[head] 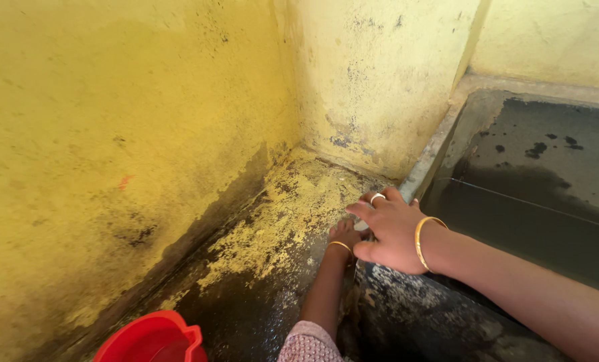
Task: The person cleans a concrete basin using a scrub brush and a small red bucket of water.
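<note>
- The right hand (392, 233) is laid on the rim of the grey ledge (440, 144), right of the frame's centre. Its grip is apart, with the fingers spread flat and nothing clamped.
- The left hand (344, 236) is reached down just beside it, low against the ledge's side and close to the floor (273, 228). Its fingers are hidden behind the right hand, so its grip cannot be told.
- The floor is seen wet and dark in the lower centre, with flaked yellow paint running towards the corner. Weight is best kept on the flat right palm, since the surface is judged slippery.
- The left hand is best moved slowly, because its working point is not in view.
- The dark basin (548, 194) lies behind the ledge at the right, so the right wrist is better kept on the rim.
- A red bucket (148, 338) stands at the lower left, well apart from both hands, beside the yellow wall (112, 134).
</note>
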